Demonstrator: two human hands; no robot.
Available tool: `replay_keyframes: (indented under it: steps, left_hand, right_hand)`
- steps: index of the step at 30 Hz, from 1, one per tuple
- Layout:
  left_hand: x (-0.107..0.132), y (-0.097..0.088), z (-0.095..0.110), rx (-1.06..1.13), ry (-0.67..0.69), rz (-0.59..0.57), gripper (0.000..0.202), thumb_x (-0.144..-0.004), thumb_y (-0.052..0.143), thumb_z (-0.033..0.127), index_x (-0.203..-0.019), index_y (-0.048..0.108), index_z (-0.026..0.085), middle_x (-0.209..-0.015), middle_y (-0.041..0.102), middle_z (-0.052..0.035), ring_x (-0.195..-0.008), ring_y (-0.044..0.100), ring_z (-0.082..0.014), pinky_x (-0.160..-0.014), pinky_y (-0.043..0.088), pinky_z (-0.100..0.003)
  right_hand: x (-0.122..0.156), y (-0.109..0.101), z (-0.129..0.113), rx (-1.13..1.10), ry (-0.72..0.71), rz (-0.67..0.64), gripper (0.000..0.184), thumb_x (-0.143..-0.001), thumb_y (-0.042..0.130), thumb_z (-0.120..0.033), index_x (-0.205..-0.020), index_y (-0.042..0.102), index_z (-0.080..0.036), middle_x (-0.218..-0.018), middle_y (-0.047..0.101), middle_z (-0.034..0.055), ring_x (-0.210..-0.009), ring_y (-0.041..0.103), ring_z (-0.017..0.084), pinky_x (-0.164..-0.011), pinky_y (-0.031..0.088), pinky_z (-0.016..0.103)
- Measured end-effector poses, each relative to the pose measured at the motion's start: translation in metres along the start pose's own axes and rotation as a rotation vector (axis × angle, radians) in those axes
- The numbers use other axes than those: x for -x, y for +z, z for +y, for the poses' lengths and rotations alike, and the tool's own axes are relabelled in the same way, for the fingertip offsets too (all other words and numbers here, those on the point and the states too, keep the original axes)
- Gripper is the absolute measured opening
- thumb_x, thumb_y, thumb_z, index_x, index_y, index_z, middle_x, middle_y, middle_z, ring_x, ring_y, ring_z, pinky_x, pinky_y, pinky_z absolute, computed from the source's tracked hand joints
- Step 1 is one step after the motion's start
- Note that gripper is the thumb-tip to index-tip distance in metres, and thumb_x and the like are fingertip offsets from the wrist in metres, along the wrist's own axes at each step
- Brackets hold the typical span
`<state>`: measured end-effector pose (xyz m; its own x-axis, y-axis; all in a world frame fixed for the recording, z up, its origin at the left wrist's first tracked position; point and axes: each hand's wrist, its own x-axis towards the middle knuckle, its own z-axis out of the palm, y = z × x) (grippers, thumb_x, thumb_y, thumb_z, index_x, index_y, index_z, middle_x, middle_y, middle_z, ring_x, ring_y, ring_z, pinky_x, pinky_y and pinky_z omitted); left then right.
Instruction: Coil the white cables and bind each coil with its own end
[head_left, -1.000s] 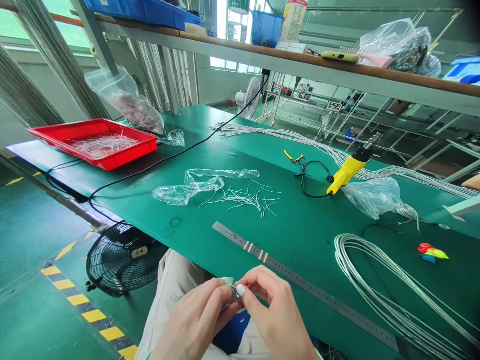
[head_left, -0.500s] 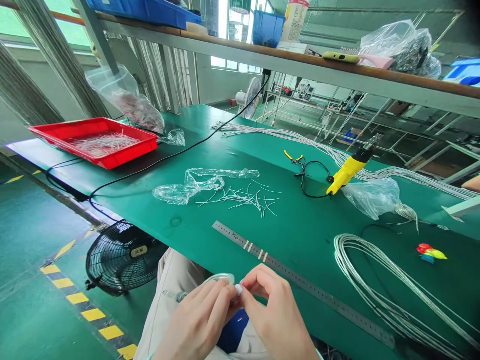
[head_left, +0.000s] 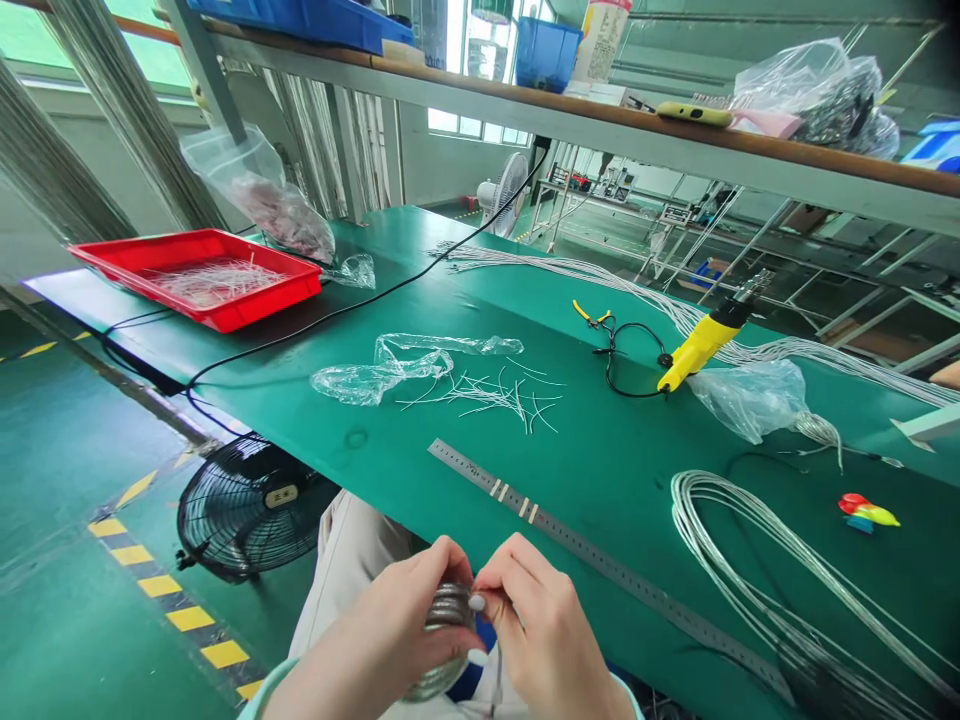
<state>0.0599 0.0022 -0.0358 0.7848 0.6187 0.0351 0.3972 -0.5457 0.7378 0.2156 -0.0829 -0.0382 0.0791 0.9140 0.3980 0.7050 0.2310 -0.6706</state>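
Note:
Both my hands work close together below the near edge of the green table (head_left: 600,450), over my lap. My left hand (head_left: 390,630) is closed around a coil of silvery wire (head_left: 442,625), its fingers curled over the top. My right hand (head_left: 540,630) pinches the wire's end at the coil with thumb and fingers. A long steel ruler (head_left: 600,565) lies on the table just beyond my hands. Further out lies a scatter of short cut wire pieces (head_left: 495,392) beside crumpled clear plastic (head_left: 390,368).
A red tray (head_left: 202,278) of wire pieces sits far left, beside a bag. Loops of white cable (head_left: 757,570) lie at right, with a yellow tool (head_left: 701,345), a plastic bag (head_left: 750,398) and small cutters (head_left: 589,314). A floor fan (head_left: 247,505) stands under the table.
The coil of wire has come up into fuller view between my hands, which have shifted slightly down and gripped it more closely. The view has tilted a little.

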Motion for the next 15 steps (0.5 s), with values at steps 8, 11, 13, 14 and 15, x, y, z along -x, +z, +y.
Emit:
replay_keyframes:
  steps: [8,11,13,14,15]
  left_hand:
    - [-0.009,-0.031,0.013,0.351,-0.171,-0.339,0.024,-0.076,0.075,0.033,-0.08,0.055,0.019,-0.072,0.056,0.0068,-0.066,0.044,-0.0118,-0.059,0.033,-0.021]
    - [-0.013,-0.034,0.011,0.491,-0.184,-0.448,0.034,-0.07,0.079,0.04,-0.079,0.054,0.019,-0.072,0.056,0.0069,-0.067,0.043,-0.0113,-0.058,0.032,-0.021]
    - [-0.016,-0.033,0.008,0.586,-0.185,-0.513,0.037,-0.069,0.079,0.043,-0.078,0.052,0.018,-0.073,0.055,0.0065,-0.067,0.043,-0.011,-0.058,0.033,-0.02]
    - [-0.018,-0.032,0.006,0.619,-0.188,-0.538,0.039,-0.067,0.08,0.045,-0.077,0.052,0.018,-0.072,0.054,0.0066,-0.066,0.042,-0.0106,-0.057,0.033,-0.02]
    - [-0.019,-0.031,0.005,0.641,-0.2,-0.561,0.042,-0.065,0.081,0.047,-0.075,0.052,0.018,-0.07,0.053,0.0069,-0.065,0.041,-0.0103,-0.056,0.033,-0.02]
  right_hand:
    - [0.001,-0.007,-0.001,0.07,-0.234,0.027,0.03,-0.098,0.036,-0.015,-0.08,0.059,-0.02,-0.073,0.065,0.0028,-0.062,0.061,0.013,-0.054,0.042,0.025]
    - [0.0,-0.011,0.0,0.078,-0.315,-0.044,0.04,-0.102,0.028,-0.021,-0.078,0.06,-0.02,-0.072,0.068,0.0024,-0.057,0.06,0.011,-0.05,0.04,0.025]
    - [0.0,-0.013,0.0,0.114,-0.349,-0.086,0.043,-0.104,0.027,-0.026,-0.076,0.06,-0.02,-0.069,0.067,0.0011,-0.052,0.057,0.01,-0.048,0.038,0.025]
    - [0.0,-0.014,0.0,0.142,-0.368,-0.104,0.043,-0.104,0.029,-0.026,-0.077,0.061,-0.02,-0.068,0.067,0.0008,-0.051,0.056,0.01,-0.048,0.038,0.026]
    - [0.0,-0.016,0.0,0.168,-0.393,-0.121,0.041,-0.104,0.03,-0.025,-0.079,0.062,-0.02,-0.067,0.067,0.0008,-0.05,0.056,0.011,-0.048,0.037,0.027]
